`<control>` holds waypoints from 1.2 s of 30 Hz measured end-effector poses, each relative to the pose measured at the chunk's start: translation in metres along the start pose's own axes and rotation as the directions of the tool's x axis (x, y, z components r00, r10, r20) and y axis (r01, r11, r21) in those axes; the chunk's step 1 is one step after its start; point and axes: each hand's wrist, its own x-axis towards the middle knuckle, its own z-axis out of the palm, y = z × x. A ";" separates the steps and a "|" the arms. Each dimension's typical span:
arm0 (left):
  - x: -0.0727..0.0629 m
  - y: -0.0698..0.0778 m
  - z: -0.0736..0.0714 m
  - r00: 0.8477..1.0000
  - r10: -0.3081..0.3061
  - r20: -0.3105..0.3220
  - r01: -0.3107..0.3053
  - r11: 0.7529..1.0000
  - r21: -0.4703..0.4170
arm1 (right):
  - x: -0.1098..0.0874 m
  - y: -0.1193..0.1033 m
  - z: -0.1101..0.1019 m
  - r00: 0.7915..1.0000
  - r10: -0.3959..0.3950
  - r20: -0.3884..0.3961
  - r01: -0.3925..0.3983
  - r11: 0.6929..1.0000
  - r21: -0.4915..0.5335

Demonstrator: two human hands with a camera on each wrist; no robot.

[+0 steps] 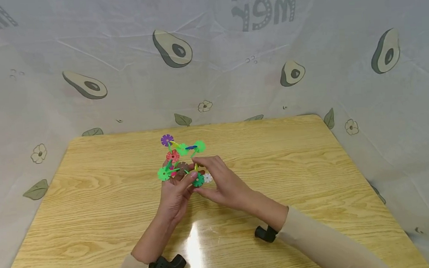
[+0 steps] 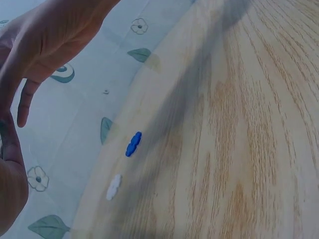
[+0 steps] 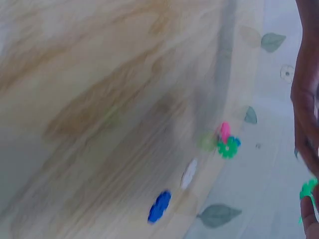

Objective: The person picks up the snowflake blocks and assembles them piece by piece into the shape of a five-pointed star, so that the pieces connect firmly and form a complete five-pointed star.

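My left hand (image 1: 174, 197) holds a branching build of slotted plastic snowflake discs, its thumb lying over the near part. A brown disc (image 1: 182, 168) sits by the fingers, with a red disc (image 1: 173, 156) and a purple disc (image 1: 167, 140) farther out. From the right, my right hand (image 1: 227, 185) curves its thumb and fingers round the build's near right end. There a dark green disc (image 1: 198, 180), a yellow disc (image 1: 196, 167) and a white disc (image 1: 207, 177) sit between the fingertips. A bright green disc (image 1: 164, 173) sticks out to the left.
Beneath the hands lies a wood-grain table (image 1: 295, 165), backed by a pale cloth (image 1: 224, 67) printed with avocados. A blue disc (image 2: 133, 144) and a white disc (image 2: 113, 187) show against the tabletop in the left wrist view. Black wrist cameras (image 1: 173, 265) hang below the sleeves.
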 end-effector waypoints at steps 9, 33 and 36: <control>0.003 0.004 -0.003 1.000 0.006 -0.014 -0.006 1.000 0.005 | -0.019 0.043 -0.020 0.920 0.361 0.151 -0.375 0.924 0.077; -0.003 0.010 -0.009 0.998 -0.023 0.057 0.020 0.998 0.053 | -0.044 0.077 -0.008 0.872 0.434 0.227 -0.461 0.884 0.079; -0.004 0.010 -0.009 0.998 -0.027 0.060 0.023 0.998 0.065 | -0.031 0.067 -0.016 0.887 0.435 0.158 -0.460 0.866 0.198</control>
